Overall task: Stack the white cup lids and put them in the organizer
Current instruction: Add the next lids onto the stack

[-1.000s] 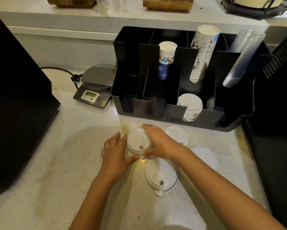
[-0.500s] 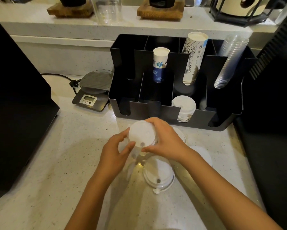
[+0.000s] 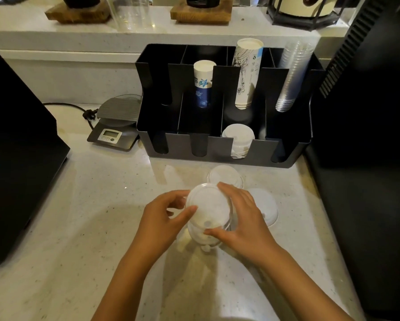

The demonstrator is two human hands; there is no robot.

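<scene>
A white cup lid (image 3: 208, 206) is held between both hands above the counter, directly over another white lid (image 3: 200, 236) lying below it. My left hand (image 3: 165, 218) grips its left rim and my right hand (image 3: 240, 218) its right rim. Two more white lids lie on the counter: one (image 3: 225, 176) just behind the hands, one (image 3: 266, 205) partly hidden by my right hand. The black organizer (image 3: 263, 151) stands behind, with a stack of white lids (image 3: 238, 137) in a front compartment.
The organizer also holds paper cup stacks (image 3: 202, 82) (image 3: 247, 72) and clear plastic cups (image 3: 291, 75). A small digital scale (image 3: 115, 126) with a cable sits to its left. Black machines flank the counter on the left (image 3: 16, 140) and right (image 3: 365, 158).
Both hands lifted the lid off the counter, then carried it toward me until it sits over the lid lying nearer the front edge.
</scene>
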